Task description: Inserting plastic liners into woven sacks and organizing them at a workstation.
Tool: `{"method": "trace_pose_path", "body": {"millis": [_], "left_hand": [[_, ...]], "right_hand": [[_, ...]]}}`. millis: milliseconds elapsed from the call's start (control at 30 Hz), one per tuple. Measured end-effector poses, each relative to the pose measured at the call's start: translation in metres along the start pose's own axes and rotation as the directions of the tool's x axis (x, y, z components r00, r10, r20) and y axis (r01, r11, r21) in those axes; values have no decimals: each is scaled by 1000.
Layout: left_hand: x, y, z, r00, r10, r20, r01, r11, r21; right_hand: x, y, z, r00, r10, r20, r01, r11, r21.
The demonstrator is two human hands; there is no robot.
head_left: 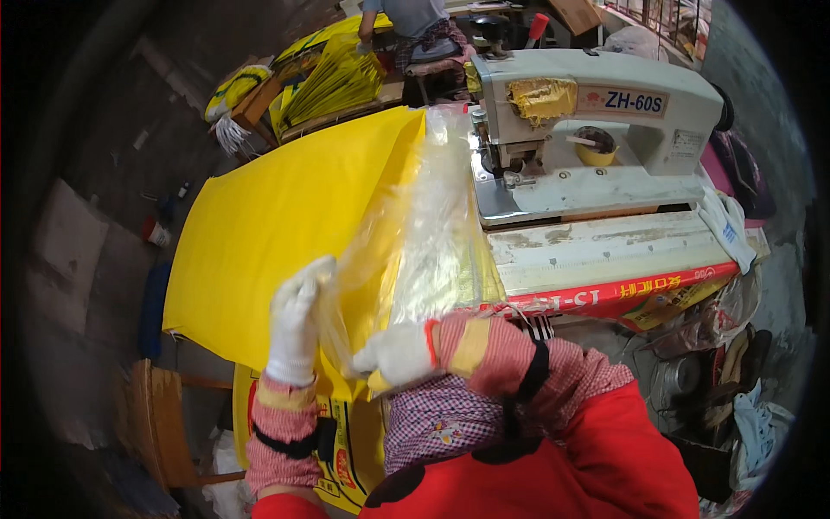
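My left hand, in a white glove, pinches the near edge of a clear plastic liner that lies over a large yellow woven sack. My right hand, also gloved, grips the liner and the sack's edge just to the right of it. The liner runs up from my hands toward the sewing machine. The sack spreads left across the work table and hangs over its near edge.
The grey sewing machine stands at the right on a worn table with a red front strip. A stack of yellow sacks lies at the back, where another person sits. A wooden stool is at lower left.
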State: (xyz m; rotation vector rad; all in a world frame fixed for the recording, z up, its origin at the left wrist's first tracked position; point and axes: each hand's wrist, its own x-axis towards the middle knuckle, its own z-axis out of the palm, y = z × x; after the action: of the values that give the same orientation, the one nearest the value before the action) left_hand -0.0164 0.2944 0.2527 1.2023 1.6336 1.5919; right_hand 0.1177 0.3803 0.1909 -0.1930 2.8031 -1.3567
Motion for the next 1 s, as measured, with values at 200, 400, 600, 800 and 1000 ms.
{"method": "trace_pose_path", "body": {"millis": [200,400,600,800,1000], "left_hand": [[-68,19,-26,891,-285,353,159,925,345],[-69,21,-25,264,-352,898,-41,926,375],[50,85,38,537,-133,833,-653,560,511],[176,43,122,686,248,684,-641,-237,730],[238,-17,124,672,-127,729,-717,133,684]], "right_hand": [[31,55,-57,626,343,-700,253,760,599],[91,119,-114,496,573,-652,674,221,705],[63,42,-117,545,536,-644,-45,786,616],[70,48,-105,792,228,-567,-114,966,230],[70,50,-101,860,243,-449,-253,967,38]]}}
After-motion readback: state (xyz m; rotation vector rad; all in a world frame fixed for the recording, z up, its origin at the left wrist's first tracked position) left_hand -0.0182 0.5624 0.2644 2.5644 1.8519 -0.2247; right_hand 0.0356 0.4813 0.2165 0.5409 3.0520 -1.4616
